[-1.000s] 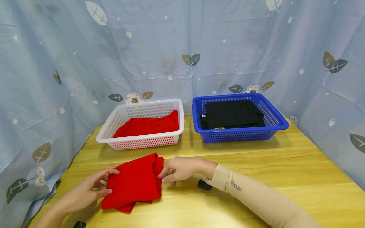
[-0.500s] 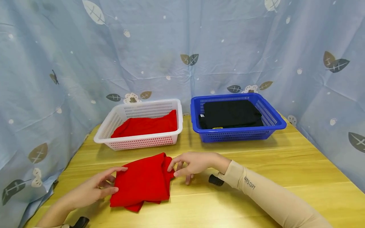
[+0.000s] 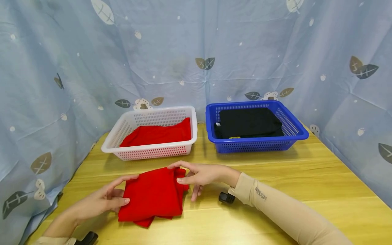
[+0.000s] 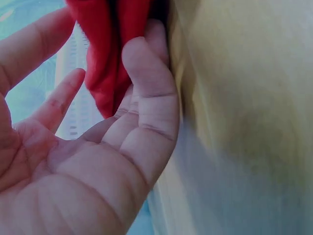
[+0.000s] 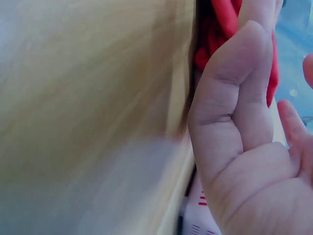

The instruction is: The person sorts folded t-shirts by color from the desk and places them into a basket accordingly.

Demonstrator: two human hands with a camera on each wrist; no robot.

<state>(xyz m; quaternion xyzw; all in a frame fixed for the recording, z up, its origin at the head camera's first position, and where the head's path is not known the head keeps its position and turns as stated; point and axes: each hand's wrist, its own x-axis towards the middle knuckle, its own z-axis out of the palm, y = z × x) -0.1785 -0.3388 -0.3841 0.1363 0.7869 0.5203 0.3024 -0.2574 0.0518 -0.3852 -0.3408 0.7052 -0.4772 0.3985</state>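
A folded red garment (image 3: 151, 195) lies on the table in front of the baskets, with a loose corner poking out along its near edge. My left hand (image 3: 102, 200) is at its left side in the head view, index fingertip on the top and thumb at the edge. In the left wrist view, lower fingers (image 4: 154, 93) reach in low beside the hanging red fabric (image 4: 105, 63). At the garment's right side, my right hand (image 3: 202, 175) has index finger and thumb laid over the bunched edge, while its other fingers hang beside it. Neither hand visibly pinches the fabric.
Behind the garment stands a white basket (image 3: 153, 147) holding red cloth (image 3: 157, 133). To its right is a blue basket (image 3: 254, 139) containing folded black clothing (image 3: 249, 120). A wooden table (image 3: 275, 177) bears everything, and a patterned blue curtain (image 3: 171, 44) encloses the back and sides.
The garment has slid slightly right with my left hand. My right hand has shifted right, then spread its index finger and thumb over the garment's right edge.
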